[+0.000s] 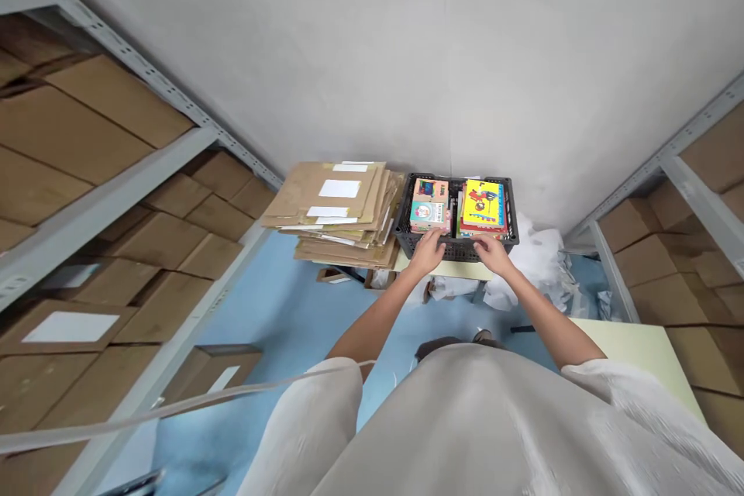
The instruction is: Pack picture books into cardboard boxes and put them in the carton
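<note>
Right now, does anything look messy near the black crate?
Yes: left of the crate, the cardboard is stacked crookedly, with edges sticking out unevenly. To the right, a white heap looks crumpled and untidy; I can't tell what it is.

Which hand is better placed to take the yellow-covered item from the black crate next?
Probably the right hand: it is at the near rim of the black crate, right beside the yellow-covered item. The left hand is farther away, beside the teal item.
</note>
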Demonstrator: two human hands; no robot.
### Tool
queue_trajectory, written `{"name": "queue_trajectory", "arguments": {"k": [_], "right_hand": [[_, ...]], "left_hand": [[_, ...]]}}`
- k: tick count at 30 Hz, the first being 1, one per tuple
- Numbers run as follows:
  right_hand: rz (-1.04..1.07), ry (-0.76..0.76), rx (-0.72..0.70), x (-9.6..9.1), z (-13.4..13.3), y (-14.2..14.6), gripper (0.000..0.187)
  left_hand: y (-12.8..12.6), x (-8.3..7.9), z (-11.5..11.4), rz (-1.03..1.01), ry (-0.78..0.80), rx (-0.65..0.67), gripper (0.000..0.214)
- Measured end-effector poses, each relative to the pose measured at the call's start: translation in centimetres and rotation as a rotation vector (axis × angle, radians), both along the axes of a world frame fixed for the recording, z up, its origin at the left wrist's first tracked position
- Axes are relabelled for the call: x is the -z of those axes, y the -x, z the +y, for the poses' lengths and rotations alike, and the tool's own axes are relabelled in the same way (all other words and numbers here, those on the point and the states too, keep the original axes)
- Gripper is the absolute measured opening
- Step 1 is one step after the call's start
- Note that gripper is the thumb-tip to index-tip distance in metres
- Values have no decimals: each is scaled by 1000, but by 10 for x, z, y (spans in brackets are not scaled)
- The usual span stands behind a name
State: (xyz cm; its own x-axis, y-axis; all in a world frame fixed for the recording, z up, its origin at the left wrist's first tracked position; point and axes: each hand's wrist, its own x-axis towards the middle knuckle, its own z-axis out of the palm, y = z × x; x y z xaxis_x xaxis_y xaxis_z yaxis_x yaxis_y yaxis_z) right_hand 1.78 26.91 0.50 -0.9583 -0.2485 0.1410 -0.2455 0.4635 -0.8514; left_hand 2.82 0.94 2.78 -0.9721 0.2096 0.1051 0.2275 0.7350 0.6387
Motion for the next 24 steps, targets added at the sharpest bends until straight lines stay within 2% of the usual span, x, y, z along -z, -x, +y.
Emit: {"name": "queue_trajectory", "arguments": {"k": [2, 5, 9, 13, 18, 24], "right_hand": [[45, -49, -67, -6, -9, 17, 32], [171, -222, -172, -18, -24, 34, 32], [265, -454, -274, -33, -49, 47, 34], [290, -574, -275, -41, -72, 57, 34], [272, -678, -251, -40, -98, 68, 31], [218, -751, -201, -29, -122, 74, 30]], "left_hand": [[14, -2, -12, -6, 40, -53, 50], [33, -3, -31, -27, 132, -104, 50], [57, -2, -51, -71, 284, -97, 51], [83, 1, -63, -32, 384, -22, 53], [110, 4, -71, -27, 494, 125, 48], [121, 6, -82, 21, 562, 270, 40]]}}
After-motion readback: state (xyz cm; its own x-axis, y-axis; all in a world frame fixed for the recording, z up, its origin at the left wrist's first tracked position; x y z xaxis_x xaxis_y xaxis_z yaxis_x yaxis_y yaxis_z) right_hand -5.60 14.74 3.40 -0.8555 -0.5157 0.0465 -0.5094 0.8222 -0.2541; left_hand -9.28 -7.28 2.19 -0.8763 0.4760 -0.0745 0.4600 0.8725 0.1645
